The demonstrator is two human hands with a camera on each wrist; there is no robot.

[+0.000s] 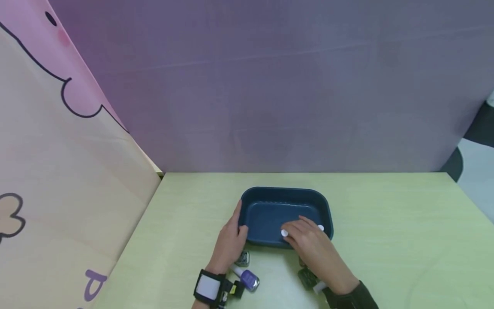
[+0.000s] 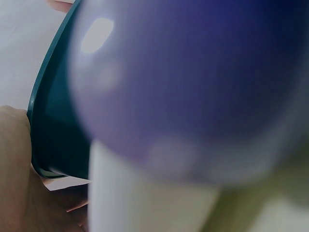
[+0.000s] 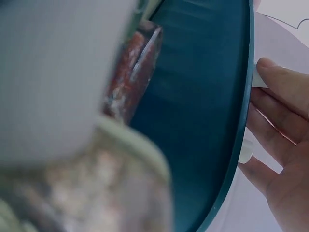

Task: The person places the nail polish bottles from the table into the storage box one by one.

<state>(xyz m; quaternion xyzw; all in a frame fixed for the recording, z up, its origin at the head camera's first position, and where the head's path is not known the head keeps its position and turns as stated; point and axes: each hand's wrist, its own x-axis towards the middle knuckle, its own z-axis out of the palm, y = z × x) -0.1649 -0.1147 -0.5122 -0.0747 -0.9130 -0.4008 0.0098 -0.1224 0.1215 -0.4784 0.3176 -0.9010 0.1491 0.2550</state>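
A dark blue rectangular basin point(image 1: 285, 193) stands on the table. My left hand point(image 1: 227, 242) rests against its left side, index finger extended along the outer wall. Over the basin's front right, my right hand point(image 1: 308, 240) pinches a small white cap-like piece point(image 1: 284, 233) between thumb and fingertips. A second white end point(image 1: 320, 227) shows beside the hand's far edge; whether both belong to one thing I cannot tell. Under the left wrist lies a purple nail polish bottle point(image 1: 250, 280) with a white cap. Below the right wrist is a dark green bottle point(image 1: 307, 278), also white-capped.
A small clear-and-dark bottle point(image 1: 243, 259) sits near the basin's front left corner, and a black piece point(image 1: 238, 289) lies by the left wrist. In the right wrist view a reddish bottle point(image 3: 135, 72) is close to the basin. A purple-grey cloth wall point(image 1: 289, 107) rises behind the table.
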